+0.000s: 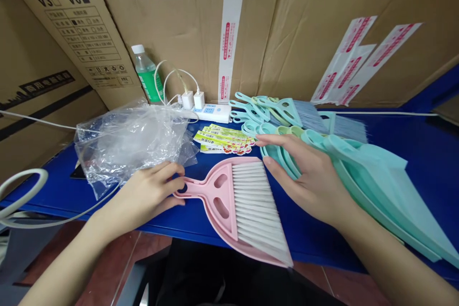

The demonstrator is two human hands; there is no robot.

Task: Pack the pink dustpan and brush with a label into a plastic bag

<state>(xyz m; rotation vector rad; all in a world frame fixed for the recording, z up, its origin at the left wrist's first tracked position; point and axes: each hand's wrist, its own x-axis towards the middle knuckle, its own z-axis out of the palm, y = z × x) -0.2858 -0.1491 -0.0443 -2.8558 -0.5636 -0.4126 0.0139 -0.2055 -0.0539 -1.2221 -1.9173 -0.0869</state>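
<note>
Blue table (pixel 426 153) w/ taped cardboard boxes (pixel 287 28) stacked behind as wall; reddish tile floor (pixel 118 258) below, even light.

Left hand (pixel 150 191) and right hand (pixel 304 177), both bare: no gloves, rings, watches or bracelets are visible. Both forearms are uncovered from the wrist to the frame's lower edge, with no sleeve or cuff in view. The fingers are slender, with short, unpainted nails; a dark garment shows at the bottom centre, between the two forearms.
</note>
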